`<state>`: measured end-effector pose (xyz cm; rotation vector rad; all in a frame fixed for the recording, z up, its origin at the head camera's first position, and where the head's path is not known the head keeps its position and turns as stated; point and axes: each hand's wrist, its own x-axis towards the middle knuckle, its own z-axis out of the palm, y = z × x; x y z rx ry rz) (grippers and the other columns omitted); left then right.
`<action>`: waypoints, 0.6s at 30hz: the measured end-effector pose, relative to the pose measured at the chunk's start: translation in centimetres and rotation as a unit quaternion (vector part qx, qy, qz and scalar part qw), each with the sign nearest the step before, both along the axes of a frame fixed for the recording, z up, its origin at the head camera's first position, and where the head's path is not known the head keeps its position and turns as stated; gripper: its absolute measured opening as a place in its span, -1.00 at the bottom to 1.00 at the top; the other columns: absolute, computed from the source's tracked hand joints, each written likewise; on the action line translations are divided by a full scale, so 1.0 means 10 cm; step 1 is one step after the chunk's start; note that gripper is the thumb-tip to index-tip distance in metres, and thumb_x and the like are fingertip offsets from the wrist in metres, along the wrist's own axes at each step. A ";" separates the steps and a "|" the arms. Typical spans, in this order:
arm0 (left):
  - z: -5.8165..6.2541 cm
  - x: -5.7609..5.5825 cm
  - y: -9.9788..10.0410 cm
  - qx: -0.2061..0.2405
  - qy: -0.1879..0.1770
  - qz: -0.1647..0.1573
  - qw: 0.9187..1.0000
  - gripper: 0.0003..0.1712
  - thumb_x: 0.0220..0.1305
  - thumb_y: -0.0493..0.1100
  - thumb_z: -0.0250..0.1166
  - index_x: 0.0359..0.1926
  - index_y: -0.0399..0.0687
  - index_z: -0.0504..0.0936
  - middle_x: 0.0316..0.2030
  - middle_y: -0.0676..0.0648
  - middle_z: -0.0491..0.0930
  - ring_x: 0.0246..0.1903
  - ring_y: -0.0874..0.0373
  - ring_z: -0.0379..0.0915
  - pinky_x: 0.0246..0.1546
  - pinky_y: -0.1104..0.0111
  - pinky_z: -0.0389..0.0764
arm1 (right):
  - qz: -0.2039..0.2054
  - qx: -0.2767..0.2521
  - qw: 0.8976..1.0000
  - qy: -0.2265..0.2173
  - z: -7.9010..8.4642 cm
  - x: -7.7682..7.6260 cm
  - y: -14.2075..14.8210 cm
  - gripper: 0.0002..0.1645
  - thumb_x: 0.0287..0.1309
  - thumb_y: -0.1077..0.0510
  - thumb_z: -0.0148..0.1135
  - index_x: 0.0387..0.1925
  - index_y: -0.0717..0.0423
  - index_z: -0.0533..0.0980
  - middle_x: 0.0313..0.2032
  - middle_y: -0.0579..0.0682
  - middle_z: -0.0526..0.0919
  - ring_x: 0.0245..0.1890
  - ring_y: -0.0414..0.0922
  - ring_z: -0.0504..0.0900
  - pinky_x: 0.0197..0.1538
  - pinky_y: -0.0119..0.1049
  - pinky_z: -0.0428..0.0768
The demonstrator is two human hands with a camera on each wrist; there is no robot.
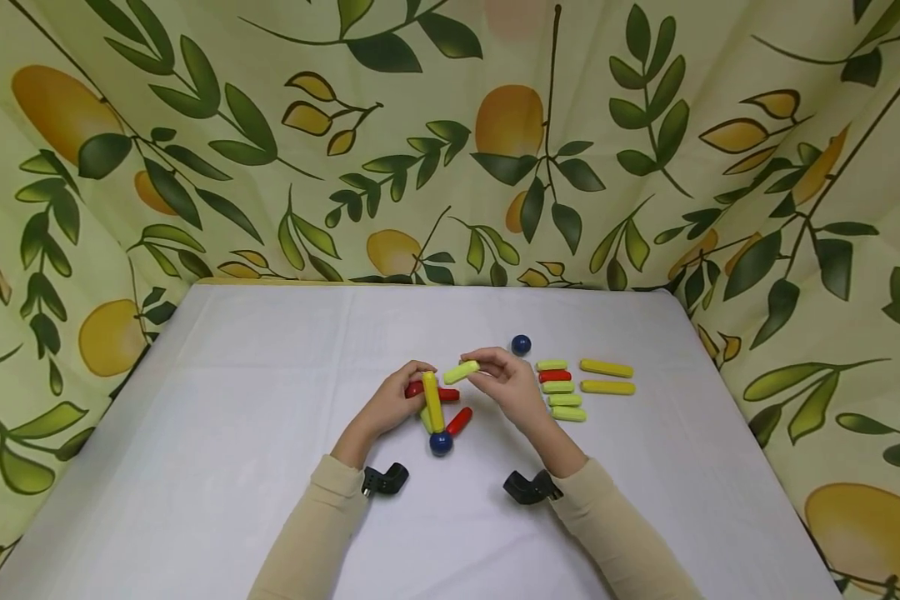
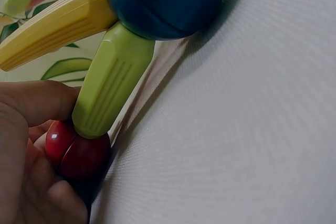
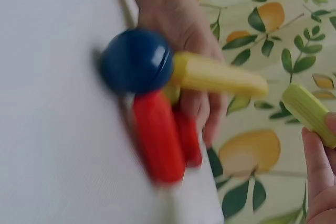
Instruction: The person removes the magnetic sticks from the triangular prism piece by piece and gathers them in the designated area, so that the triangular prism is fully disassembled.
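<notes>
My left hand grips a red ball at the far-left corner of a small rod-and-ball build on the table. A light green rod joins that ball to a blue ball at the near corner. From the blue ball a yellow rod sticks up at a slant, and a red rod points off to the right. Another red rod extends rightward by the red ball. My right hand pinches a loose light green rod close to the yellow rod's upper end.
Right of the build lies a column of short rods, several light green and one red. Two longer yellow rods lie beside them. A loose blue ball sits farther back. Patterned curtain borders the white table.
</notes>
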<state>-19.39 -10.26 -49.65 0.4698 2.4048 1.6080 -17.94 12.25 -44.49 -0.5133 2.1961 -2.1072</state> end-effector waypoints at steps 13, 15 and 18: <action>-0.02 0.01 0.02 -0.008 -0.020 0.020 1.000 -0.57 0.21 -0.38 0.13 0.11 -0.05 0.45 -0.12 -0.06 0.63 -0.24 0.12 0.46 -0.11 0.31 0.50 | -0.139 0.099 0.985 -0.030 -0.23 0.49 1.08 -0.58 0.12 0.26 0.29 -0.01 0.42 0.48 -0.04 0.00 0.58 -0.12 -0.48 0.56 -0.06 -0.62 0.52; -0.02 0.01 0.03 -0.009 -0.021 0.022 1.000 -0.58 0.22 -0.37 0.14 0.10 -0.03 0.45 -0.12 -0.05 0.63 -0.23 0.12 0.47 -0.09 0.29 0.51 | -0.152 0.106 0.982 -0.036 -0.25 0.55 1.18 -0.59 0.12 0.27 0.28 -0.02 0.43 0.48 -0.09 -0.15 0.58 -0.13 -0.49 0.55 -0.08 -0.63 0.52; -0.02 0.01 0.03 -0.010 -0.023 0.021 0.999 -0.59 0.22 -0.36 0.14 0.10 -0.02 0.45 -0.11 -0.04 0.63 -0.21 0.12 0.47 -0.05 0.29 0.50 | -0.164 0.123 0.977 -0.052 -0.32 0.62 1.27 -0.59 0.12 0.25 0.29 -0.03 0.42 0.47 -0.13 -0.24 0.56 -0.15 -0.50 0.55 -0.10 -0.63 0.52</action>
